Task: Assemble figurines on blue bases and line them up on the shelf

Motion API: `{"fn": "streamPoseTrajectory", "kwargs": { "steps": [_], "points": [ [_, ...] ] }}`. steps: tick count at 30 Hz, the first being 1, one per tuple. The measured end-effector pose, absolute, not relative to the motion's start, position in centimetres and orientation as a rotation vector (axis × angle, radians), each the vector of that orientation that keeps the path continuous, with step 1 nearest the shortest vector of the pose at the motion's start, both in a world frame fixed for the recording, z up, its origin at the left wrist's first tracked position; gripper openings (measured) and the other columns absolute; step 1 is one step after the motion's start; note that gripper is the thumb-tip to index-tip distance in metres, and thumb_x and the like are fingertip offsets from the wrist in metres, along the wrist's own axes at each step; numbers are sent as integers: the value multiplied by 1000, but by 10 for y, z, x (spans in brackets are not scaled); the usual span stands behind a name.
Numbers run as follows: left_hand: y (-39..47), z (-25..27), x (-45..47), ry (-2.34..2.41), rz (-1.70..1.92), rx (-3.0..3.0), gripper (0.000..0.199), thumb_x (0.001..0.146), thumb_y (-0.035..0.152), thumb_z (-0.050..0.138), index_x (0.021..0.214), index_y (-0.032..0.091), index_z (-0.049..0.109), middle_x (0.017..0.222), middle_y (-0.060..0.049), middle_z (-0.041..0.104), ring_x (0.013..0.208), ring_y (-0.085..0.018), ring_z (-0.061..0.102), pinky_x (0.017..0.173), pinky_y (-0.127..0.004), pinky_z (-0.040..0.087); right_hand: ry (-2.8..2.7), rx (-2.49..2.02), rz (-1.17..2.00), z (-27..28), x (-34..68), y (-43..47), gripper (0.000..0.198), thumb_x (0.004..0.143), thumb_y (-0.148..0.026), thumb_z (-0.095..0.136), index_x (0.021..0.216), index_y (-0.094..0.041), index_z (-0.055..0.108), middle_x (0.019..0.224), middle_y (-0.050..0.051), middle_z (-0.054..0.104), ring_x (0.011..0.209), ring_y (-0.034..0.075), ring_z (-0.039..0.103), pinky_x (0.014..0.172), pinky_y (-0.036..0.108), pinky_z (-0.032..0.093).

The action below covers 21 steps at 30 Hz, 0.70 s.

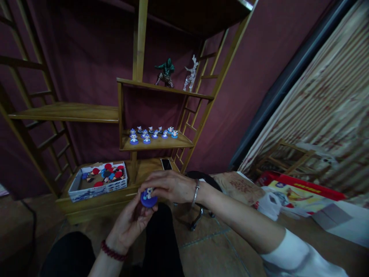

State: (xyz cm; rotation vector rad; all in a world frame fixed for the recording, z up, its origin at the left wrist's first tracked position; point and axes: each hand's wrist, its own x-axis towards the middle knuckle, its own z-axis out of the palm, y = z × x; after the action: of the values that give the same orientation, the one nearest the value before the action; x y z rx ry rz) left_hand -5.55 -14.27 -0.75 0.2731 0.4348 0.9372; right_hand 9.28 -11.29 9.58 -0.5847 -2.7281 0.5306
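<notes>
Between both my hands, above my knees, is a small figurine (149, 198) on a round purple base. My left hand (133, 222) grips the base from the left and below. From above and behind, the fingers of my right hand (170, 186) close round the figurine's upper part, hiding some of it. On the shelf (161, 144) ahead stand several similar small figurines (147, 139), upright in loose rows, with purple, dark or blue bases. A patterned box (99, 189) at the left holds several more pieces, with red, blue and black parts showing.
A phone (166, 164) lies on the low ledge. A green-hooded figure (166, 73) and a clear deer ornament (190, 75) stand on the upper shelf. To the right are a wheeled stool (198, 217), a white plastic bag (269, 202) and a red-yellow box (300, 192) by a striped curtain (317, 100).
</notes>
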Motion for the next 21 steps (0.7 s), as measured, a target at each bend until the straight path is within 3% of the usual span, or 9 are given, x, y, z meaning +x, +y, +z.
{"fn": "streamPoseTrajectory", "kwargs": {
  "steps": [21],
  "points": [
    [-142, -7, -50, 455, 1079, 258, 25, 84, 24, 39, 81, 9, 59, 73, -10, 61, 59, -10, 57, 46, -14, 45, -2659, -815, 298, 86, 91, -118, 28, 83, -21, 45, 110, -20, 52, 96, 5, 57, 90, 13, 52, 80, 24, 40]
  ]
}}
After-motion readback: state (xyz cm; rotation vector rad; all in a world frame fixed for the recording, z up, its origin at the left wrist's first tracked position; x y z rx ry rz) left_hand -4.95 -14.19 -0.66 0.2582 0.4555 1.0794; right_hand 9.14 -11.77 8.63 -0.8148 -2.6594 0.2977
